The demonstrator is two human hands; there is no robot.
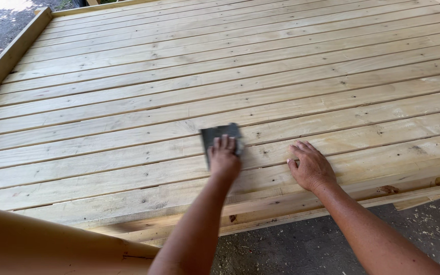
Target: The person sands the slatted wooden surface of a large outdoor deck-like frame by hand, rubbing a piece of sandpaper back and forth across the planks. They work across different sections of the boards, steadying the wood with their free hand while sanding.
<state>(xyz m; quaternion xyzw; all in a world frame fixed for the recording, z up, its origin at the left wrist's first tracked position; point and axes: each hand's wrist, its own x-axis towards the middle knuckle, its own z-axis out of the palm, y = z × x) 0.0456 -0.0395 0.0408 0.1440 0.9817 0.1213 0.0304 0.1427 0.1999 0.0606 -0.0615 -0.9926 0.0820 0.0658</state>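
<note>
Head view, grey sandpaper sheet [221,133] under left hand [224,159], flat on planks [128,102]

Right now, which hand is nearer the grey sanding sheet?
Left. The left hand presses on the sanding sheet; the right hand lies flat on the boards, apart to its right.

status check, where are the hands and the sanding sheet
Left hand pressing grey sanding sheet flat on plank deck. Right hand flat on boards, empty. Nothing in the way.

Far side: the plank deck [230,66] lies flat and open.
Left edge: a raised wooden border [6,58] blocks passing there.
Near middle: grey sanding sheet [220,133] under left hand [224,160]; right hand [311,165] just beside.
</note>
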